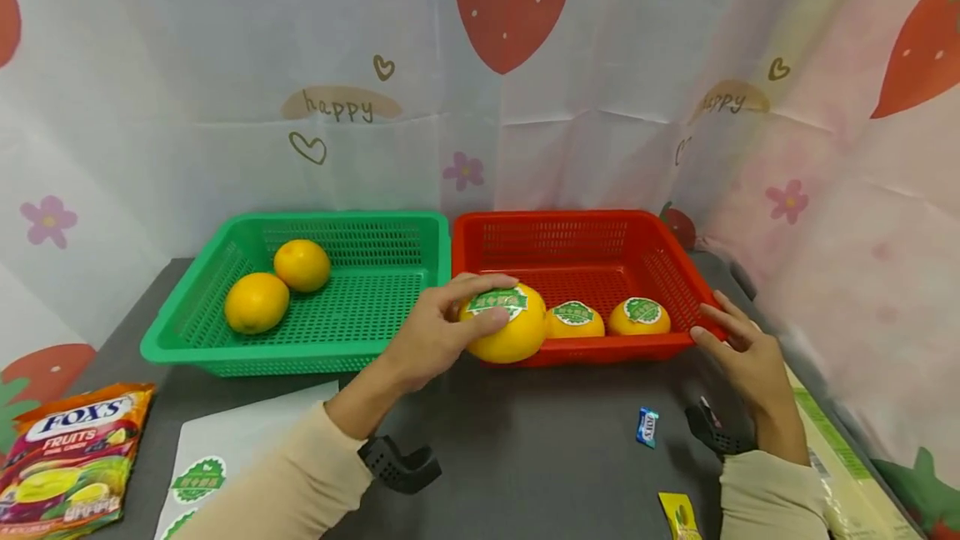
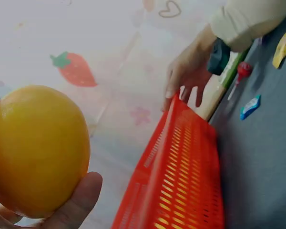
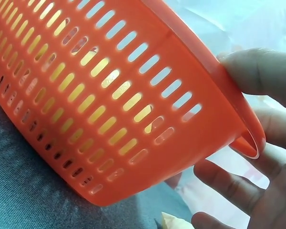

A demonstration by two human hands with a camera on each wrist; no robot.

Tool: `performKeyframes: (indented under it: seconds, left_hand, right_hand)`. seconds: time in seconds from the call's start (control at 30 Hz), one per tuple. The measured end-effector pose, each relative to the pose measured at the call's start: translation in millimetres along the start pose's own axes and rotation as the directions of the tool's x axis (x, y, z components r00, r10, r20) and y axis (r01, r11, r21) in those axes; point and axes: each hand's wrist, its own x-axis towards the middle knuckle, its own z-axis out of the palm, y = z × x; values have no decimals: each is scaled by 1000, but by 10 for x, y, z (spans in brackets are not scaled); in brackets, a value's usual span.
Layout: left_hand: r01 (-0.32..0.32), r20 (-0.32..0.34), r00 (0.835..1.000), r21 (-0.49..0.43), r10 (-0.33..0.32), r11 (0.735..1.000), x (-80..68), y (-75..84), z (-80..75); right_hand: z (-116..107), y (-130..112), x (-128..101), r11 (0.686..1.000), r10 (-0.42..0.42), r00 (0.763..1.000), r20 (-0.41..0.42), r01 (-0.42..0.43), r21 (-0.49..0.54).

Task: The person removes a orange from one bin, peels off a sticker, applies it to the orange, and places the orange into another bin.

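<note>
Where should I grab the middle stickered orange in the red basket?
Take the middle orange from above, fingers across its round sides. The basket wall blocks the front, and the left hand with its orange crowds one side.

The candy bag reads "FOX'S FRUITS"; the backdrop cloth says "happy".

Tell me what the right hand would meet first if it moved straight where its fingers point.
Probably the red basket: the right hand already has its fingers at its corner rim.
</note>
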Motion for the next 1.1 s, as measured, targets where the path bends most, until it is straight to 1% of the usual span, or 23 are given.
performKeyframes:
  seconds: [0.07, 0.1, 0.2, 0.3, 0.37, 0.43, 0.53, 0.6, 0.63, 0.7, 0.8, 0.87, 0.93, 1.03, 1.1]
  left_hand:
    - [18, 19, 1000, 13, -18, 1000, 204, 20, 45]
    - [36, 23, 999, 15, -37, 999, 299, 19, 70]
    - [97, 8, 995, 23, -97, 995, 544, -22, 140]
    - [155, -44, 987, 23, -154, 988, 798, -96, 227]
    - [205, -105, 974, 24, -201, 979, 976, -156, 290]
    - [268, -184, 948, 34, -258, 963, 1153, -223, 358]
    - [367, -302, 893, 57, -334, 928, 1387, -331, 453]
    - [416, -353, 859, 63, -370, 907, 1524, -401, 510]
    - [435, -369, 847, 65, -383, 898, 1585, -440, 529]
    - [480, -381, 823, 72, -421, 874, 1692, -494, 576]
    - [546, -369, 799, 112, -475, 830, 1815, -592, 667]
    - [579, -350, 790, 161, -503, 799, 1861, -644, 729]
    - [597, -341, 785, 194, -517, 778, 1884, -699, 782]
    - [607, -340, 782, 225, -522, 762, 1894, -739, 830]
    - [618, -354, 773, 227, -527, 753, 1901, -766, 854]
  right_hand:
    - [-10, 4, 4, 1000, 4, 1000, 3, -4, 1]
    - [-9, 5, 3, 1000, 12, 1000, 6, -12, 1]
    - [24, 16, 0, 999, 34, 999, 19, -34, -3]
    - [42, 23, 7, 999, 43, 999, 21, -43, -13]
    - [38, 28, 21, 999, 38, 999, 15, -37, -18]
    - [26, 30, 29, 999, 34, 999, 11, -34, -20]
    - [-2, 36, 29, 999, 29, 1000, 7, -29, -18]
    - [-27, 34, 24, 1000, 28, 1000, 3, -28, -14]
    - [-35, 30, 22, 999, 31, 1000, 3, -31, -13]
    - [-56, 22, 21, 999, 31, 1000, 0, -31, -16]
    - [-87, 26, 7, 1000, 11, 1000, 0, -11, -26]
    - [-95, 39, -5, 1000, -8, 1000, 7, 8, -7]
    - [-90, 47, -15, 1000, -23, 1000, 15, 23, 7]
    - [-64, 46, -17, 999, -26, 999, 29, 24, 48]
    - [-41, 40, -13, 998, -27, 999, 35, 25, 55]
